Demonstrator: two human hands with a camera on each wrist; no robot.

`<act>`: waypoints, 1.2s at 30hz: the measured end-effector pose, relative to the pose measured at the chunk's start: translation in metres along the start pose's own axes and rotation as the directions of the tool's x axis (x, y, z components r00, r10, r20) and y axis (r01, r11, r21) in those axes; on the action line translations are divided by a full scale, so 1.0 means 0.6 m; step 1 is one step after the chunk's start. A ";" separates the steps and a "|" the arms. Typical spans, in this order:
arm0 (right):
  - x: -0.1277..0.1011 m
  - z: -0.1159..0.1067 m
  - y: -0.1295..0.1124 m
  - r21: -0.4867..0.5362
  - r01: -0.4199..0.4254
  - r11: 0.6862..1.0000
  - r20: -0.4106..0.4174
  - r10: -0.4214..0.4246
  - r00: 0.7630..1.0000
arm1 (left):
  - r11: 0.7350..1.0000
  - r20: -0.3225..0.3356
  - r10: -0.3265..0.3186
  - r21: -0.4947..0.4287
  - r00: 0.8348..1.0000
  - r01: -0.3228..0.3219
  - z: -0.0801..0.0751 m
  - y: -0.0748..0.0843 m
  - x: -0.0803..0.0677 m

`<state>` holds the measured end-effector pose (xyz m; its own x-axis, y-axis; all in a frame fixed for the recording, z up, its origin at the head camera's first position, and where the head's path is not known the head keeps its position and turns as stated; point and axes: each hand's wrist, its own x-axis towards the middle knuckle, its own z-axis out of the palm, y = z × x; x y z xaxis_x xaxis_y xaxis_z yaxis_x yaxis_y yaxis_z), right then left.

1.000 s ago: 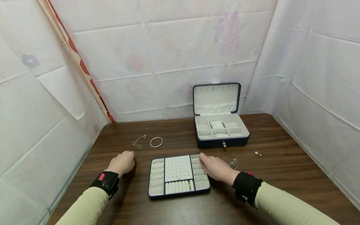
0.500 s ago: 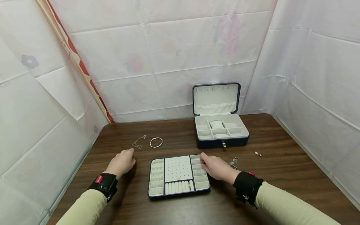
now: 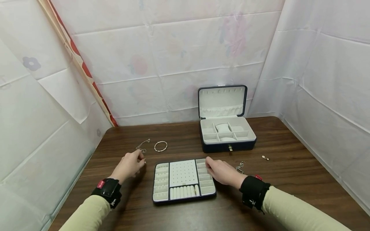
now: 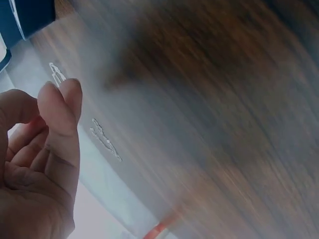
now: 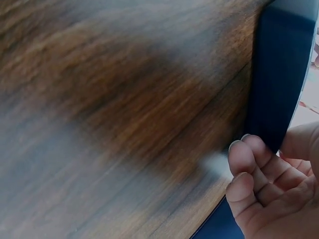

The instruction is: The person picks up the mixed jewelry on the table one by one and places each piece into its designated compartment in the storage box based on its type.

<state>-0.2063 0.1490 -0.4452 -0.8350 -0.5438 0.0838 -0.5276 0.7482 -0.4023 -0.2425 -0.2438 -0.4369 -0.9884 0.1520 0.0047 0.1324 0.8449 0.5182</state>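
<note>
My right hand (image 3: 224, 171) grips the right side of a navy jewelry tray (image 3: 183, 196), with thumb over the rim and fingers at its navy wall (image 5: 279, 74) in the right wrist view. The white inside has compartments, a dotted panel and ring rolls; a gold ring (image 3: 195, 190) stands in the rolls. Left of the tray, my left hand (image 3: 128, 165) hovers low over the table, thumb and fingers bent, with no held thing showing. Just beyond its fingertips lies a thin silver chain (image 4: 105, 140). Beside the chain is a silver bangle (image 3: 160, 146).
A navy jewelry box (image 3: 228, 146) with its lid raised stands at the back right, holding white cushions in its compartments. Another silver chain (image 3: 240, 167) lies behind my right wrist. Farther right is a small earring-like piece (image 3: 265, 158). White sheets hang around the table.
My left hand's fingers have loosened from a fist and reached slightly forward and right, toward the chain. My right hand and the tray have stayed put.
</note>
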 end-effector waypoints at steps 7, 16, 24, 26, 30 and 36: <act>0.001 0.000 0.001 -0.004 0.009 1.000 0.005 -0.009 1.000 | 0.998 0.008 0.046 -0.053 0.999 -0.045 0.006 0.011 -0.003; 0.000 0.000 0.000 -0.004 0.010 1.000 0.006 -0.010 1.000 | 0.994 0.006 0.078 -0.083 0.997 -0.077 0.014 0.020 -0.003; -0.001 -0.001 0.000 0.004 0.010 1.000 0.009 -0.010 1.000 | 0.978 -0.025 0.080 -0.191 0.996 -0.083 0.014 0.028 -0.004; 0.000 -0.001 0.001 0.008 0.003 1.000 0.015 -0.004 1.000 | 0.975 -0.025 0.076 -0.208 0.997 -0.079 0.014 0.029 -0.004; 0.001 0.000 0.002 0.023 -0.001 1.000 0.021 0.001 1.000 | 0.976 -0.021 0.065 -0.209 0.998 -0.068 0.013 0.030 -0.004; 0.002 0.002 0.003 0.025 -0.010 1.000 0.027 0.010 1.000 | 0.980 0.000 0.061 -0.188 0.998 -0.060 0.016 0.031 -0.004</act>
<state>-0.2083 0.1492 -0.4471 -0.8355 -0.5467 0.0549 -0.5149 0.7441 -0.4256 -0.2370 -0.2236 -0.4356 -0.9784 0.2037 0.0366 0.1755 0.7227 0.6685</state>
